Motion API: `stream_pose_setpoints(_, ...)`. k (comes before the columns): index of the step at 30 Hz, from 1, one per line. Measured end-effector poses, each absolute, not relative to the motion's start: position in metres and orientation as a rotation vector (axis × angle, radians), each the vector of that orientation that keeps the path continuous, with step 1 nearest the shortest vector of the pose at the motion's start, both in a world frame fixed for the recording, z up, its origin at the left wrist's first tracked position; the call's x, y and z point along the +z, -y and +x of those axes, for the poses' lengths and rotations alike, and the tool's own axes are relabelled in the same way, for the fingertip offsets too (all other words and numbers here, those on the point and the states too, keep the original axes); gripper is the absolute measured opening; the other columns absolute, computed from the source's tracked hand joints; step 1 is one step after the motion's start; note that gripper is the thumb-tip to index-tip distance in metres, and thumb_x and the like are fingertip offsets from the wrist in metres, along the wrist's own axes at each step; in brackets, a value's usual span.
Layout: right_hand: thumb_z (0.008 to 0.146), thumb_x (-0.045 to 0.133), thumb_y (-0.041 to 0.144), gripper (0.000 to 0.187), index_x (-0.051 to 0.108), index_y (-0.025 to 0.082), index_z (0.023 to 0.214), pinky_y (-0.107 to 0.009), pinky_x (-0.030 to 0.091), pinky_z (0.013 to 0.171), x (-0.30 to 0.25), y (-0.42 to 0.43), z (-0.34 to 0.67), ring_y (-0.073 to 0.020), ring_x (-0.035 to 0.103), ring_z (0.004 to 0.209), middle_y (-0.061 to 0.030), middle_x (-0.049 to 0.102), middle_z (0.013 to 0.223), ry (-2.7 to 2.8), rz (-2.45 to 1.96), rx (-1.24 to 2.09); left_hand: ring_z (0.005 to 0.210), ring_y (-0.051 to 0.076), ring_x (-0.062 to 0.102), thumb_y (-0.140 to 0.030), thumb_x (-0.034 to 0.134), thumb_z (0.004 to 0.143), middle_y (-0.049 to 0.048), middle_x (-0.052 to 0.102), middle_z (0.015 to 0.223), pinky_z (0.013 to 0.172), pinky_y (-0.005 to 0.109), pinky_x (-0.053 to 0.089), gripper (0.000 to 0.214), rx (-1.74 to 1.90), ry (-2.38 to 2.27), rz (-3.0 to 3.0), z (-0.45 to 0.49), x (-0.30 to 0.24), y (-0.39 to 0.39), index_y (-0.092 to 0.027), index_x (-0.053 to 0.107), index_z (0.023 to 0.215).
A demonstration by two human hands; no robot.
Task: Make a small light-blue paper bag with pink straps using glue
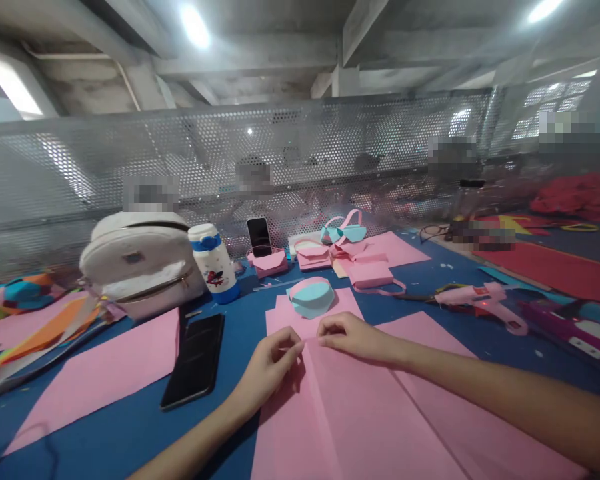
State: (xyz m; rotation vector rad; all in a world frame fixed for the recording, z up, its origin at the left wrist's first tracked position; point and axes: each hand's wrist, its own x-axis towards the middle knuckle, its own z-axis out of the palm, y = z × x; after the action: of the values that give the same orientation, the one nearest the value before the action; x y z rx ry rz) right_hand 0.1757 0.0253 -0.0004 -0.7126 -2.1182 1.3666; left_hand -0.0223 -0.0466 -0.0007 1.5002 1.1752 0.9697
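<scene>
A large pink paper sheet point(350, 413) lies in front of me on the blue table point(230, 347), with fold creases running toward me. My left hand point(269, 368) pinches the sheet's far edge between thumb and fingers. My right hand point(353, 337) presses and pinches the same edge just to the right; the two hands almost touch. Just beyond them sits a small pink and light-blue paper craft point(311, 296).
A black phone point(195, 360) lies left of my hands, beside another pink sheet point(105, 373). Behind stand a white bag point(140, 263), a white-blue bottle point(215, 263), a propped phone point(259, 237) and pink paper purses point(360, 260). A pink glue gun point(480, 300) lies right. A metal mesh fence backs the table.
</scene>
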Motion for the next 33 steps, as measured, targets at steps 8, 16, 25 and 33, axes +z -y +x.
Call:
stream_pose_setpoints(8, 0.079, 0.062, 0.023, 0.012, 0.061, 0.016, 0.068, -0.024, 0.039, 0.062, -0.008, -0.030, 0.174, -0.0141, 0.052, 0.067, 0.0022, 0.058, 0.068, 2.127, -0.707, 1.351, 0.032, 0.009, 0.052, -0.051, 0.074, 0.074, -0.0024, 0.060, 0.043, 0.038, 0.017, 0.033, 0.042, 0.866, -1.173, 1.444, -0.020, -0.001, 0.040, -0.017, 0.052, 0.064)
stream_pose_setpoints(16, 0.079, 0.062, 0.023, 0.017, 0.055, 0.016, 0.065, -0.024, 0.036, 0.061, -0.011, -0.031, 0.176, -0.0127, 0.048, 0.064, 0.0036, 0.052, 0.065, 2.100, -0.675, 1.371, 0.035, 0.010, 0.054, -0.047, 0.075, 0.074, -0.0016, 0.062, 0.043, 0.040, 0.018, 0.034, 0.038, 0.885, -1.174, 1.412, -0.022, 0.000, 0.041, -0.016, 0.055, 0.064)
stream_pose_setpoints(25, 0.081, 0.062, 0.026, 0.018, 0.055, 0.017, 0.066, -0.024, 0.037, 0.063, -0.011, -0.031, 0.177, -0.0128, 0.048, 0.065, 0.0033, 0.052, 0.066, 2.079, -0.643, 1.392, 0.038, 0.010, 0.056, -0.044, 0.081, 0.064, 0.0009, 0.065, 0.051, 0.042, 0.019, 0.039, 0.039, 0.796, -1.163, 1.349, -0.024, -0.001, 0.037, -0.014, 0.057, 0.061)
stream_pose_setpoints(33, 0.079, 0.062, 0.025, 0.018, 0.054, 0.016, 0.066, -0.024, 0.035, 0.060, -0.010, -0.034, 0.178, -0.0125, 0.047, 0.064, 0.0035, 0.050, 0.065, 2.095, -0.626, 1.405, 0.039, 0.010, 0.056, -0.045, 0.079, 0.065, 0.0010, 0.065, 0.047, 0.042, 0.019, 0.038, 0.038, 0.783, -1.186, 1.336, -0.022, 0.004, 0.039, -0.015, 0.057, 0.063)
